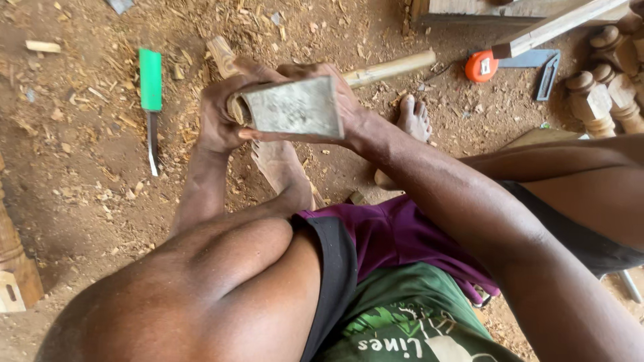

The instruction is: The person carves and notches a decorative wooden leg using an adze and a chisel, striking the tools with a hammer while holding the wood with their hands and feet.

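Note:
I hold a squared wooden block (295, 107) up in front of me, its pale sawn end facing the camera. My left hand (221, 114) wraps the block's left side and rounded end. My right hand (345, 100) grips its right side and top edge. A turned wooden piece (223, 57) sticks out behind my left hand. My bare feet (282, 164) rest on the sawdust-covered ground below the block.
A green-handled chisel (151, 100) lies on the ground at left. A wooden stick (389, 68), an orange tape measure (481, 66) and a metal try square (545, 70) lie at upper right. Turned wooden legs (597, 100) stand at far right, another (13, 255) at left.

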